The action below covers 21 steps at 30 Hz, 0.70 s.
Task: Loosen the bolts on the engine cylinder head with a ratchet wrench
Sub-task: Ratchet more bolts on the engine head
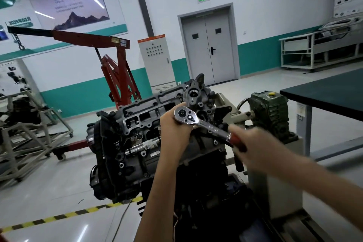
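Your left hand (175, 126) curls round the head of the ratchet wrench (206, 125), held over the engine cylinder head (141, 116) on its stand; your right hand (253, 143), blurred, grips the wrench's red handle.

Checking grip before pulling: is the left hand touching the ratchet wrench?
Touching. The head view shows the left hand cupped against the ratchet wrench at its chrome head, no gap visible.
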Each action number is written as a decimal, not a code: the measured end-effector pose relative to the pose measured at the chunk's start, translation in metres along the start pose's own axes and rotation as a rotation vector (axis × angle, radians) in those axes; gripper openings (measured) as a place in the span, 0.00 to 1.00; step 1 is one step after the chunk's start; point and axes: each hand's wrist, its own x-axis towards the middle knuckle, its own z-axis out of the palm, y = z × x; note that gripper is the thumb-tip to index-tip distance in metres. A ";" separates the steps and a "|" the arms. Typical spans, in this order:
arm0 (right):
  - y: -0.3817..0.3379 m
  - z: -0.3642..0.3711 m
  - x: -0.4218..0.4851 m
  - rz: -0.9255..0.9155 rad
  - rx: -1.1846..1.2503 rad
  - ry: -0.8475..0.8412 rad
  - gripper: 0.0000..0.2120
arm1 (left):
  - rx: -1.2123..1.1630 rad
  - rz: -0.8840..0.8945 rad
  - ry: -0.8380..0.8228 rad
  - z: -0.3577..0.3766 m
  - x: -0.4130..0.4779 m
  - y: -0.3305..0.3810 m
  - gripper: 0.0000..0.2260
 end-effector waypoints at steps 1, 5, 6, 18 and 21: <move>0.010 -0.015 0.012 -0.036 -0.122 0.031 0.12 | -0.013 0.003 -0.018 0.000 0.001 0.001 0.24; 0.016 -0.031 0.030 -0.071 -0.225 0.098 0.12 | -0.015 0.026 0.004 -0.001 0.000 -0.001 0.22; 0.012 -0.020 0.022 -0.035 -0.165 0.113 0.11 | -0.007 0.048 0.015 -0.001 -0.001 -0.001 0.22; -0.085 0.079 -0.032 0.302 0.575 0.147 0.13 | -0.038 0.024 0.127 0.011 -0.005 -0.003 0.18; -0.046 0.045 -0.028 0.179 0.372 0.085 0.14 | -0.009 -0.036 0.094 0.008 -0.003 -0.003 0.19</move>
